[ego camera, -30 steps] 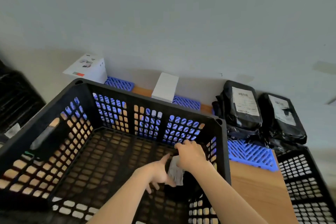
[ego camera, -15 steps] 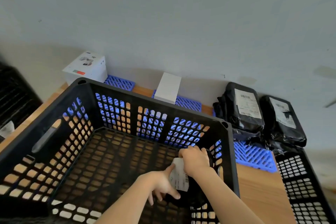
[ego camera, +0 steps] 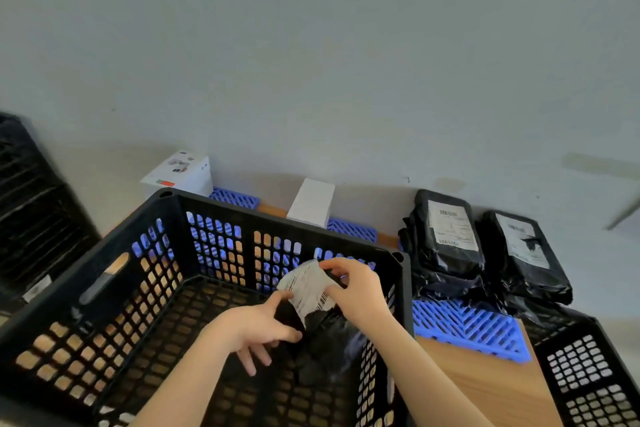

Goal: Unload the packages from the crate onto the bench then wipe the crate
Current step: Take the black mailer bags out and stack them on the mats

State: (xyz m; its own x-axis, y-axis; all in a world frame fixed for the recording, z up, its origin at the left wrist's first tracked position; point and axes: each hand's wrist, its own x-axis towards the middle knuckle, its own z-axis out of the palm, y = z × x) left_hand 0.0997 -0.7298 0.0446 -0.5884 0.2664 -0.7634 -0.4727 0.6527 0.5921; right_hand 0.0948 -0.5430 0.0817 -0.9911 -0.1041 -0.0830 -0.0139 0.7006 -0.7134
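A black lattice crate (ego camera: 114, 274) fills the lower left of the head view. Inside it, near the right wall, a black plastic package with a white barcode label (ego camera: 309, 289) is held off the crate floor by both hands. My right hand (ego camera: 356, 288) grips its top edge. My left hand (ego camera: 258, 326) pinches its left side with thumb and index finger, the other fingers hanging loose. Two black labelled packages (ego camera: 446, 246) (ego camera: 523, 253) lie on the wooden bench (ego camera: 481, 388) against the wall, right of the crate.
A blue lattice mat (ego camera: 471, 326) lies under the two packages. Two white boxes (ego camera: 180, 173) (ego camera: 311, 201) stand behind the crate by the wall. Another black crate (ego camera: 585, 374) sits at the lower right, and dark crates (ego camera: 31, 215) stand at the left.
Both hands have lifted the package up from the crate floor toward the rim. The view has shifted slightly.
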